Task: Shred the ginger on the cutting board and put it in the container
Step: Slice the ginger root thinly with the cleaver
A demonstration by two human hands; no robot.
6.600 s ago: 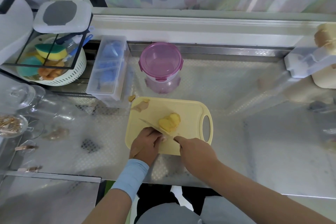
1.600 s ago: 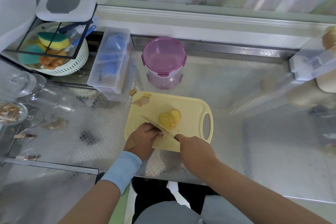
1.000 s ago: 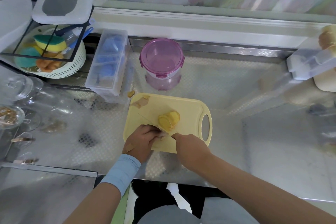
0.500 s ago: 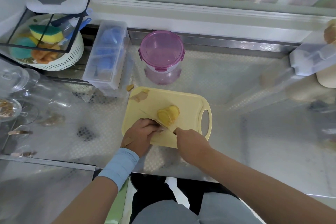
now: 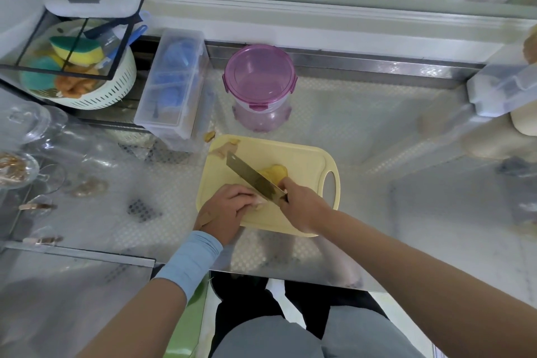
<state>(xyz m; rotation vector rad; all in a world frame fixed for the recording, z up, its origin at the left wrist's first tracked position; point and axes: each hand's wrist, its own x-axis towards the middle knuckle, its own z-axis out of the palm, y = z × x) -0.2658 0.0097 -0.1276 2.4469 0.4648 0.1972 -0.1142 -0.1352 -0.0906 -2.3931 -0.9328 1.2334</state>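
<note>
On the cutting board [image 5: 302, 160], before the lidded container [image 5: 260, 81], the left hand [image 5: 229, 209] pinned one piece under curled fingers and the right hand [image 5: 302, 206] gripped the knife [image 5: 251, 177], with sliced ginger [image 5: 274, 173] just past its blade. Firm, light and probably slick, it wanted pinning near the uncut end. The blade, edge-on earlier, showed its flat.

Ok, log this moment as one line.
phase: cutting | left hand: holds ginger on cutting board | right hand: grips knife | container: lid shut

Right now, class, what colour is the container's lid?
Translucent pink-purple lid, seen best in the head view.
</note>
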